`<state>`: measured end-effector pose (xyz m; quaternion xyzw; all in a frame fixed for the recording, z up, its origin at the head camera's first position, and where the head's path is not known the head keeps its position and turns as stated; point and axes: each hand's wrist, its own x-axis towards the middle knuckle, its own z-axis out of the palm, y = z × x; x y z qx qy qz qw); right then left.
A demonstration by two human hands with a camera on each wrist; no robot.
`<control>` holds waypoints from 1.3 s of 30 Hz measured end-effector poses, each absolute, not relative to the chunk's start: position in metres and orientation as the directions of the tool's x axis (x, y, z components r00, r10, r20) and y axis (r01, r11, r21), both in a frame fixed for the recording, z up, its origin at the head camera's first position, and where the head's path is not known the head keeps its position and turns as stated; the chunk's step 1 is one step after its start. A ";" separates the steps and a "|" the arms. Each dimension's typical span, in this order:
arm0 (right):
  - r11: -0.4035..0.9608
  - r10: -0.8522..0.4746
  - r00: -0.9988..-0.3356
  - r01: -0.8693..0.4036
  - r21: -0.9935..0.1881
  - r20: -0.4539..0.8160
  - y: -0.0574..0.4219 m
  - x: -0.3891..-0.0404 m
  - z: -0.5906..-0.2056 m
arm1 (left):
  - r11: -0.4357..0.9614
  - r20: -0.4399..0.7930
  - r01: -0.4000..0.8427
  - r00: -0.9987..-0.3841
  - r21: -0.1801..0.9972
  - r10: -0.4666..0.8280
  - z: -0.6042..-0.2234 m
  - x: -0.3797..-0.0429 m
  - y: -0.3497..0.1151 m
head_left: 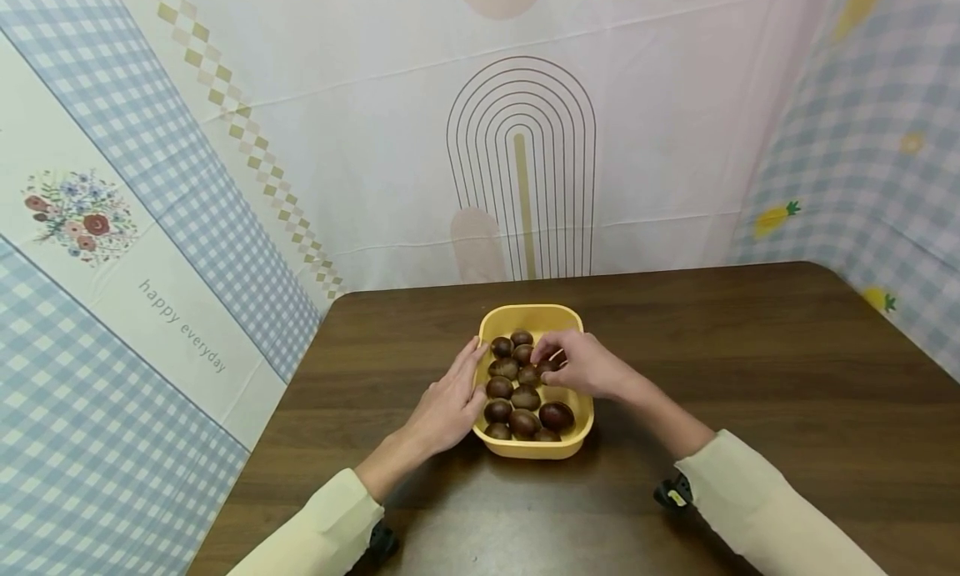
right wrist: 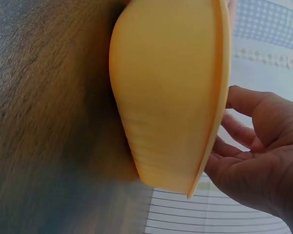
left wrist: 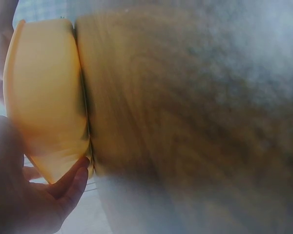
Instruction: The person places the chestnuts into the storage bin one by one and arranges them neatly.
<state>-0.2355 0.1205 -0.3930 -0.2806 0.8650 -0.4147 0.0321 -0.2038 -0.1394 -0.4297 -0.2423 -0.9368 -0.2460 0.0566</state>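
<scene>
A yellow rectangular plastic basin (head_left: 534, 451) stands on the table, holding several dark brown, egg-shaped fruits that look like passion fruits (head_left: 522, 423). My left hand (head_left: 447, 405) rests along the basin's left side, its fingers fairly straight. In the left wrist view, its fingers (left wrist: 73, 183) lie against the outer wall at the far end. Over the basin's right half, my right hand (head_left: 588, 363) has thumb and fingers curled round a passion fruit (head_left: 549, 366). The basin's wall hides those fingertips in the right wrist view.
The dark wooden table (head_left: 750, 351) reaches out on both sides of the basin. A white patterned cloth (head_left: 375, 142) hangs behind its back edge, with blue checked cloth at both sides. Dark wrist devices (head_left: 672, 493) sit under the sleeves.
</scene>
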 end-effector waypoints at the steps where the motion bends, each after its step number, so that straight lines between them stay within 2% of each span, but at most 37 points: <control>1: 0.510 -0.518 -0.840 -0.457 -0.728 0.164 0.119 -0.236 -0.393 | 0.762 0.225 0.481 -0.876 0.433 0.426 -0.429 -0.204 -0.139; 8: 0.577 -0.546 -0.834 -0.448 -0.683 0.086 0.109 -0.233 -0.390 | 0.767 0.223 0.475 -0.880 0.432 0.419 -0.429 -0.203 -0.140; 18: 0.624 -0.560 -0.827 -0.457 -0.634 0.044 0.107 -0.234 -0.393 | 0.764 0.234 0.481 -0.877 0.431 0.420 -0.431 -0.204 -0.140; 28: 0.644 -0.562 -0.826 -0.471 -0.604 0.044 0.107 -0.233 -0.393 | 0.768 0.216 0.471 -0.882 0.435 0.418 -0.431 -0.203 -0.141; 39: 0.688 -0.555 -0.827 -0.517 -0.509 0.090 0.105 -0.230 -0.397 | 0.762 0.237 0.485 -0.875 0.430 0.423 -0.433 -0.205 -0.141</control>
